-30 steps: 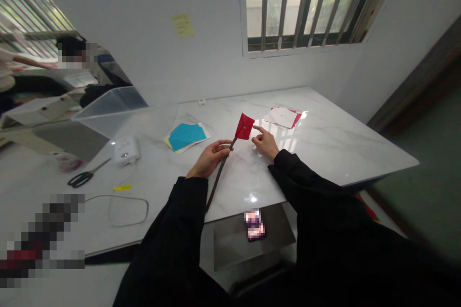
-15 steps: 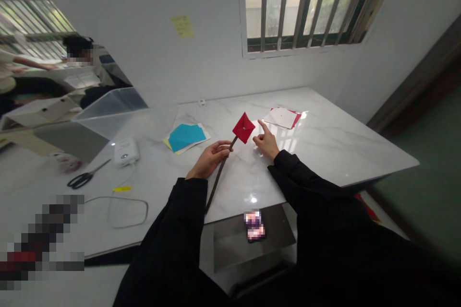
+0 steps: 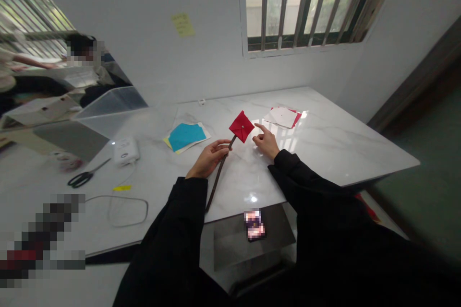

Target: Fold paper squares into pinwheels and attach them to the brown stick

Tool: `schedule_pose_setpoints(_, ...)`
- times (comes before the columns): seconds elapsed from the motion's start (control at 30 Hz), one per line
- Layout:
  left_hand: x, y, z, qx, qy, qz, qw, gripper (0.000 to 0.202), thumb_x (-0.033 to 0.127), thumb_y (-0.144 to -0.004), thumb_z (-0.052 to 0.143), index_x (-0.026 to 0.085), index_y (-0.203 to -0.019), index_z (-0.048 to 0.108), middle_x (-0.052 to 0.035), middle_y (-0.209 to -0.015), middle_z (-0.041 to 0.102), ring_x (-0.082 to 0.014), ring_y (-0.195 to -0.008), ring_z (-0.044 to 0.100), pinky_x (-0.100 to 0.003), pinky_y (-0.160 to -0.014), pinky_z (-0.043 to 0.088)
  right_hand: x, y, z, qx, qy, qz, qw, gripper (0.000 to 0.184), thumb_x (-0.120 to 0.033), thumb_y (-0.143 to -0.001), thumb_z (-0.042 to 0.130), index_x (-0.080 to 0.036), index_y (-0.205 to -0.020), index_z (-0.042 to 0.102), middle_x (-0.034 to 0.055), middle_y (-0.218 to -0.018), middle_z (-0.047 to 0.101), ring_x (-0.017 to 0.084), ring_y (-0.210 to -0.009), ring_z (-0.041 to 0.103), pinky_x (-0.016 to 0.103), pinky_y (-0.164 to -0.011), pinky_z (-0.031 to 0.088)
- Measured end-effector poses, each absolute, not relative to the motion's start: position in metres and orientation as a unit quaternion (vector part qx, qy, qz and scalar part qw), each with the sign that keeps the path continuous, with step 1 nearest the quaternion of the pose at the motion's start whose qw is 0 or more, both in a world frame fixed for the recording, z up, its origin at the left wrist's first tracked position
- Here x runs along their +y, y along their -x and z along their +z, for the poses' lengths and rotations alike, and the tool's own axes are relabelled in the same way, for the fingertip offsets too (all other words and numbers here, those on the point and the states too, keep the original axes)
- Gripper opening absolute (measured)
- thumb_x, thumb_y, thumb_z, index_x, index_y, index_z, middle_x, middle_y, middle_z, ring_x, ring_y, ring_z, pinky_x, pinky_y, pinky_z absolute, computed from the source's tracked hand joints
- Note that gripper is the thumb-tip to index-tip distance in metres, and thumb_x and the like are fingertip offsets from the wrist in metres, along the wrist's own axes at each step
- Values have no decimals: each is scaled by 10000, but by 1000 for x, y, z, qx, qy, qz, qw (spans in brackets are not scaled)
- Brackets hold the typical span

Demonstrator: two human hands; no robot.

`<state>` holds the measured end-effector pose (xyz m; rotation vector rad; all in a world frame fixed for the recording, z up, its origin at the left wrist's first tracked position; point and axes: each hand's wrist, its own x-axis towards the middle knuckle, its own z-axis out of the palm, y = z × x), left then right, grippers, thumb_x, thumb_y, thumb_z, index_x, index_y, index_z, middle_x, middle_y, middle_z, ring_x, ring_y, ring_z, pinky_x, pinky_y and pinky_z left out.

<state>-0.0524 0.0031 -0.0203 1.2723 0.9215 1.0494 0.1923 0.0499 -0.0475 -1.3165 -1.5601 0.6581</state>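
Note:
A red paper pinwheel [image 3: 241, 127] with a small pin head at its centre sits at the top of a thin brown stick [image 3: 217, 180]. My left hand [image 3: 211, 157] grips that stick just below the pinwheel, thumb and fingers around it. The stick slants down toward my left sleeve near the front table edge. To the right of the pinwheel is my right hand [image 3: 265, 143], holding nothing. Its index finger points at the pinwheel's right corner, close to it, while the other fingers are curled.
Blue paper [image 3: 187, 136] over white and yellow sheets lies left on the table; white and red sheets [image 3: 283, 117] lie at the back right. Further left are black scissors [image 3: 81, 179], a white device [image 3: 126, 151] and a grey cable [image 3: 147, 211]. A phone [image 3: 254, 224] rests below the table edge.
The pinwheel head has turned a little and shifted slightly left. My right index finger has dipped slightly. My left hand keeps its hold on the stick.

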Motion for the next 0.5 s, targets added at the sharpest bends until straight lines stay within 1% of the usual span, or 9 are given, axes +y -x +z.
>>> schedule_pose_setpoints(0.07,3,52,-20,394,-544,455,584,453,308,-727,825,170,-1136,686,-64,-965,712,-126,-745,592,-257,-711,450,50,-192,-47,-657,538,266,456,329,-268,-756,548,-174,-994,755,-56,-521,529,127,-538,465,256,-658,390)
schedule_pose_setpoints(0.1,3,51,-20,393,-542,459,584,452,309,-724,827,168,-1131,687,-61,-954,711,-124,-740,590,-257,-714,448,51,-192,-46,-662,538,264,450,273,-285,-763,553,-177,-896,767,-45,-523,531,127,-543,465,259,-660,388)
schedule_pose_setpoints(0.17,3,50,-19,393,-537,463,586,450,308,-719,832,166,-1121,690,-57,-941,709,-121,-735,586,-259,-721,447,51,-192,-45,-661,541,259,450,243,-307,-773,554,-178,-795,759,-34,-527,534,128,-546,464,263,-662,386)
schedule_pose_setpoints(0.2,2,50,-18,393,-535,464,586,446,307,-717,833,166,-1116,692,-56,-938,708,-121,-736,586,-261,-725,447,51,-192,-45,-656,544,257,455,242,-302,-770,550,-177,-810,754,-37,-527,533,128,-542,461,263,-661,387)
schedule_pose_setpoints(0.27,2,49,-17,391,-535,464,588,438,303,-715,834,168,-1110,697,-55,-937,708,-123,-741,586,-264,-731,447,50,-193,-45,-639,552,259,469,291,-270,-753,542,-170,-942,739,-54,-522,525,129,-529,457,260,-655,393)
schedule_pose_setpoints(0.37,1,49,-16,391,-536,458,591,429,292,-715,832,171,-1106,699,-54,-940,707,-123,-747,585,-263,-730,449,50,-194,-46,-618,551,271,491,534,-228,-728,532,-155,-1248,630,-85,-519,519,134,-522,463,253,-653,403)
schedule_pose_setpoints(0.4,1,49,-16,391,-537,455,593,432,289,-715,832,170,-1109,699,-56,-945,708,-122,-748,585,-260,-729,449,50,-194,-46,-620,547,275,491,563,-228,-727,532,-153,-1280,614,-87,-520,521,134,-523,465,252,-655,404)
schedule_pose_setpoints(0.43,1,49,-16,391,-537,453,594,439,288,-715,833,169,-1114,697,-57,-949,708,-122,-749,585,-257,-725,450,50,-194,-45,-626,543,276,486,537,-235,-733,533,-156,-1253,637,-81,-521,525,133,-527,467,252,-658,404)
schedule_pose_setpoints(0.5,1,50,-16,391,-538,455,593,453,294,-713,836,163,-1124,694,-60,-953,707,-123,-750,585,-254,-719,450,50,-193,-45,-646,540,271,466,376,-266,-749,539,-165,-1056,731,-58,-522,531,131,-533,466,257,-660,401)
